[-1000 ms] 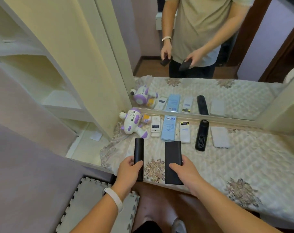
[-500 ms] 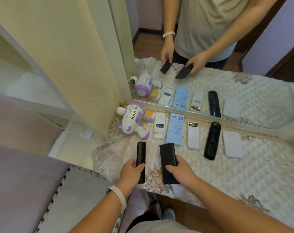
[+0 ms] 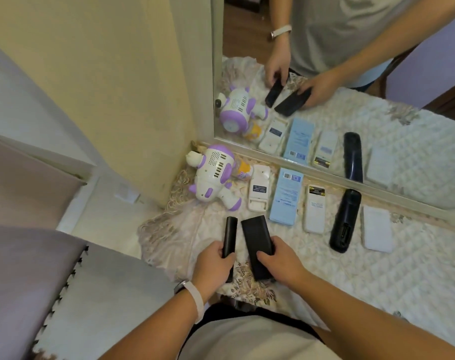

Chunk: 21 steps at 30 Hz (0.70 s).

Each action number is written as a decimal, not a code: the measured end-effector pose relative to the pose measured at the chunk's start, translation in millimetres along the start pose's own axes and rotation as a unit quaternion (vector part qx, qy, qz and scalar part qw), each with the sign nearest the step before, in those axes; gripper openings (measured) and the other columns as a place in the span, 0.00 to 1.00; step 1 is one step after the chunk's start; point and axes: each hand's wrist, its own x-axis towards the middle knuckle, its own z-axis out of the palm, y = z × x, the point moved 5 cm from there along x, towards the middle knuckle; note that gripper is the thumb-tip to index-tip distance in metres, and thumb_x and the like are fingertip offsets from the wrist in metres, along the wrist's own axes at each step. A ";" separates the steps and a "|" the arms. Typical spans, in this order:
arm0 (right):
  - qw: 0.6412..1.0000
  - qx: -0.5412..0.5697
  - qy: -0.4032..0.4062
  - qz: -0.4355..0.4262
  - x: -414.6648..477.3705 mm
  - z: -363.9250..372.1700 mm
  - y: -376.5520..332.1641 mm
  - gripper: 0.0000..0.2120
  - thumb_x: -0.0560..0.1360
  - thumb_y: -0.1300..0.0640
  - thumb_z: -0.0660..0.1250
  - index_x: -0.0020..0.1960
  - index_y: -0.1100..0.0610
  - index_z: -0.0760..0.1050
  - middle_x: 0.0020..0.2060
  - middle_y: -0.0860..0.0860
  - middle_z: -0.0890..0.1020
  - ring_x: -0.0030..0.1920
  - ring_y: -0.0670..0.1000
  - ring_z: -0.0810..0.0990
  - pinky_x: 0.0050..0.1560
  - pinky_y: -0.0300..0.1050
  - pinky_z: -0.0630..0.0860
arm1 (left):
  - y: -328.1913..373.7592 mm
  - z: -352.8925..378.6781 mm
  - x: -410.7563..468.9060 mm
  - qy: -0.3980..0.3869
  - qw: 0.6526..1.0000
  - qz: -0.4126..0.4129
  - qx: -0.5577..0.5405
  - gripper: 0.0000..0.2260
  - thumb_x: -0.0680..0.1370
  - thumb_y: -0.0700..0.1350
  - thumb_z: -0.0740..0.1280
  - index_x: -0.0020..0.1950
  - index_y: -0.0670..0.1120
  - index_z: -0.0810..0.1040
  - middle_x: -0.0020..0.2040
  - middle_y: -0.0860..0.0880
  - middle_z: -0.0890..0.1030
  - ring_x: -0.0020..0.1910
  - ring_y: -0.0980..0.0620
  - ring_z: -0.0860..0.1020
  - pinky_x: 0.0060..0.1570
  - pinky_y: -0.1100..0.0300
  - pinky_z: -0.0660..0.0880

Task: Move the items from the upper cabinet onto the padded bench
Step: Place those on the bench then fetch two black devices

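Head cam showed the left hand wrapped around a slim black plastic remote, the right hand gripping a flat black rectangular power bank, both poking past the fingers over the quilted cream padded bench.

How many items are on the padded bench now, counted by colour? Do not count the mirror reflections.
Black: 3 (slim remote in the left hand, flat black block under the right hand, curved remote)
White: 3 (remote, remote, flat white block)
Light blue: 1 (box)
White and purple: 1 (toy robot)
Total: 8
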 end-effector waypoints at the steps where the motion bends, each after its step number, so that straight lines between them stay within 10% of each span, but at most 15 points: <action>1: 1.000 -0.030 0.002 -0.002 0.1 -1.9 1.0 0.13 0.76 0.52 0.67 0.58 0.54 0.70 0.47 0.49 0.78 0.43 0.48 0.78 0.35 0.37 0.71 | 1.5 -1.1 -1.6 0.005 1.000 0.011 0.019 0.06 0.76 0.48 0.70 0.51 0.50 0.77 0.42 0.54 0.81 0.38 0.60 0.78 0.34 0.68 0.72; 14: 0.982 -0.174 0.014 -0.079 -17.9 -30.7 -0.3 0.11 0.77 0.49 0.61 0.57 0.53 0.73 0.45 0.49 0.80 0.44 0.50 0.79 0.44 0.48 0.77 | 8.4 -20.8 -33.6 0.074 0.987 0.023 0.138 0.18 0.79 0.52 0.63 0.67 0.49 0.73 0.60 0.51 0.78 0.55 0.52 0.77 0.54 0.58 0.74; 21: 0.896 -0.315 0.041 -0.310 -37.1 -41.0 -35.3 0.18 0.77 0.46 0.60 0.61 0.54 0.75 0.54 0.51 0.79 0.54 0.54 0.77 0.52 0.49 0.74 | 32.4 -31.5 -81.2 0.188 0.946 0.078 0.251 0.20 0.80 0.51 0.61 0.71 0.49 0.71 0.67 0.50 0.75 0.66 0.50 0.71 0.60 0.57 0.70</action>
